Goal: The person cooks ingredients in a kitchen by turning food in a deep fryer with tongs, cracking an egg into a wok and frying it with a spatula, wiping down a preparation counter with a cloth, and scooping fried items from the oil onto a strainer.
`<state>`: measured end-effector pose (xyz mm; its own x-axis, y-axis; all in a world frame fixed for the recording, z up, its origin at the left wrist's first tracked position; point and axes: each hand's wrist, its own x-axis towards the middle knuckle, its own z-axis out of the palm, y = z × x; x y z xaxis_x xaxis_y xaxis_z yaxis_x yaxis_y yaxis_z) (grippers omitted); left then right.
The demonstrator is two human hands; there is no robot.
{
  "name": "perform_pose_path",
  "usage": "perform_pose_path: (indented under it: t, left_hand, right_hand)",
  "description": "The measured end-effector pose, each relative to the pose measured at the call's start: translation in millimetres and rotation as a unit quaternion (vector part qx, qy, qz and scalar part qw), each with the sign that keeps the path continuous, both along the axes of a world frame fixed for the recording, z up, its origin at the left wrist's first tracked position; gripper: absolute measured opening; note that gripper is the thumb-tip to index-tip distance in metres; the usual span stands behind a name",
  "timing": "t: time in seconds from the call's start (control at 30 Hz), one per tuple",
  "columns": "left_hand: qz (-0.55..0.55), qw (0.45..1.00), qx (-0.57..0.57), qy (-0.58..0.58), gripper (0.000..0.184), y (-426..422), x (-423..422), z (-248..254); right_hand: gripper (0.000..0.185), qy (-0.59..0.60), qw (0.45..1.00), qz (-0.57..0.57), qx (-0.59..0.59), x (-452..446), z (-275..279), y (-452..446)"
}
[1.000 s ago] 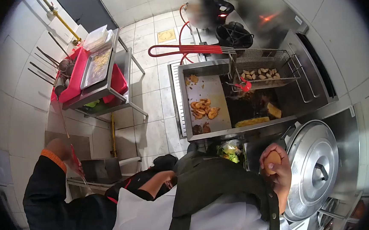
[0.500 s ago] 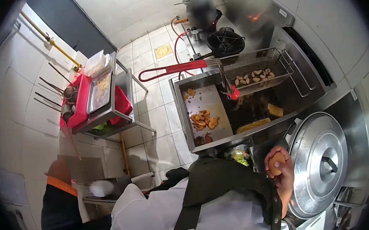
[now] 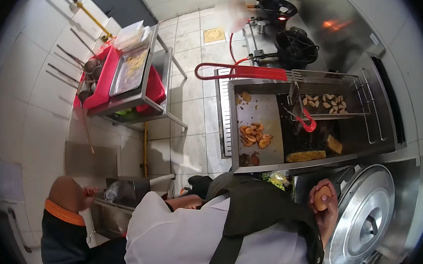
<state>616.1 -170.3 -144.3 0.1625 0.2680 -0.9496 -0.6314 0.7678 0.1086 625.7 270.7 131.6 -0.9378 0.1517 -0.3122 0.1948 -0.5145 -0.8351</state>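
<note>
"Beside the big lidded pot (image 3: 348, 228), what does the right hand (image 3: 329, 210) have?"

"A brown, rounded thing that looks like an egg (image 3: 319, 199). The hand is curled round it and grasps it, just to the left of the pot in this view."

"And the left hand?"

"I can't see it, so I can't tell whether it's clenched or free. A bare forearm (image 3: 183, 201) shows past the white sleeve (image 3: 150, 210), but I can't say whose. The hand with the orange cuff (image 3: 62, 213), at far left, is a co-worker's."

"How far along are things?"

"The egg is in hand and looks whole; no crack shows on the visible part. Over at the fryer (image 3: 268, 168), cooking looks partly done, I'd judge: browned pieces (image 3: 255, 135) lie out on the flat metal side, while yellow pieces (image 3: 305, 156) sit in the dark well. Pale pieces (image 3: 339, 104) are in the basket (image 3: 323, 77) above it."

"Which way does the egg point?"

"Its long axis runs nearly up and down in the view, the upper end leaning slightly right. The hand covers part of it, so I can't tell the blunt end from the narrow one."
</note>
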Motion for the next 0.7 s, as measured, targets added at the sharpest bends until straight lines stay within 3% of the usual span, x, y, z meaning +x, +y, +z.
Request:
perform_pose_path:
  t: [0.7]
  left_hand:
    - [0.060, 0.998, -0.012, -0.015, 0.031, -3.5, 44.0, 3.7]
  right_hand:
    - [0.042, 0.000, 1.000, -0.007, 0.016, 26.4, 4.9, 2.6]
